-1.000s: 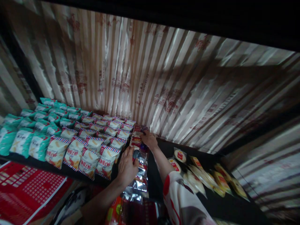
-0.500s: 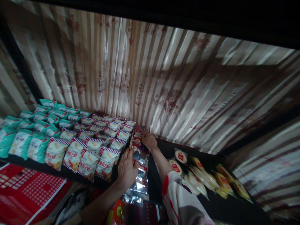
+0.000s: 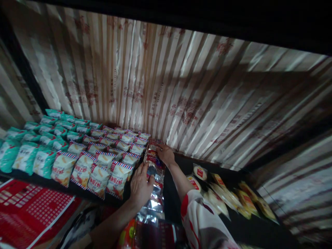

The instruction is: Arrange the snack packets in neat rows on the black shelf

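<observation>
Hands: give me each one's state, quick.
Left hand: open, flat on the silver packets.
Right hand: on the red packets; grip cannot be told.

Snack bags w/ red & blue striped tops (image 3: 100,169): white, w/ yellow food pics & red letters. Bags next to them (image 3: 28,152): green-blue & white. Row of packs in the middle (image 3: 155,173): shiny silver near the front, red & dark at the back. Packs on the right (image 3: 228,197): yellow, orange, some w/ round red & white labels. Shelf (image 3: 259,228): black. Back wall (image 3: 166,90): cream & brown stripes, faded red marks. Sleeve (image 3: 199,221): white w/ red shapes. Red sheet (image 3: 31,211) at bottom left: small white squares, white edge.
</observation>
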A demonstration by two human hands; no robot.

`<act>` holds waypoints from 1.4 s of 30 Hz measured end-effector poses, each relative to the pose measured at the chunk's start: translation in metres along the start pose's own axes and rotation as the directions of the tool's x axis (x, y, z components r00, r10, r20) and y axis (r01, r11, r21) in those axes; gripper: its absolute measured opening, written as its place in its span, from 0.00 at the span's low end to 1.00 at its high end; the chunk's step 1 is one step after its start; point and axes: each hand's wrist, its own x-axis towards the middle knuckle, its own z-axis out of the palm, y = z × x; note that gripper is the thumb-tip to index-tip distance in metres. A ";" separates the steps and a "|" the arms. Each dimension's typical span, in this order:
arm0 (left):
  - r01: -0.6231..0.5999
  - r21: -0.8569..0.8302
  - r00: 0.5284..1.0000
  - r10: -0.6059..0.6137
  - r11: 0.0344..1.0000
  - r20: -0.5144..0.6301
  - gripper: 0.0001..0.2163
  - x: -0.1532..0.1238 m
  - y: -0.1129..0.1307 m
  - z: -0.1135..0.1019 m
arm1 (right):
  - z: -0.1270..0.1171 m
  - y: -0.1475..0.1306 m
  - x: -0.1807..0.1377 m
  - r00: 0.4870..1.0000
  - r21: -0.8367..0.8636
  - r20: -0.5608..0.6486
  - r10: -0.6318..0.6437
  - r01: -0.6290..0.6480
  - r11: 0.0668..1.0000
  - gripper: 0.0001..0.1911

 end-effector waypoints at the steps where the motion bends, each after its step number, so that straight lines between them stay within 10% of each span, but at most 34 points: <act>1: -0.006 0.001 1.000 0.006 1.000 -0.005 0.22 -0.001 0.000 0.000 | 0.000 0.001 -0.001 1.000 0.004 -0.014 -0.020 0.020 1.000 0.16; 9: -0.007 0.015 1.000 0.007 1.000 -0.020 0.23 -0.007 0.003 -0.012 | -0.008 0.015 -0.034 0.957 0.221 -0.287 0.036 0.029 0.975 0.19; 15: -0.014 -0.078 0.995 0.006 0.997 -0.098 0.21 -0.029 -0.020 -0.020 | -0.013 0.019 -0.126 0.859 0.601 -0.409 0.310 -0.002 0.799 0.23; 21: 0.045 -0.192 0.993 -0.065 0.980 -0.098 0.21 -0.044 -0.037 -0.019 | 0.017 0.017 -0.242 0.827 0.797 -0.239 0.509 -0.133 0.589 0.25; 27: 0.085 -0.237 0.995 -0.097 0.968 -0.039 0.22 -0.056 -0.038 -0.024 | 0.031 0.010 -0.322 0.805 0.775 -0.141 0.577 -0.273 0.571 0.25; 42: 0.137 -0.373 0.987 -0.156 0.917 -0.022 0.14 -0.130 -0.065 -0.035 | 0.030 0.001 -0.384 0.769 0.817 -0.106 0.631 -0.294 0.496 0.27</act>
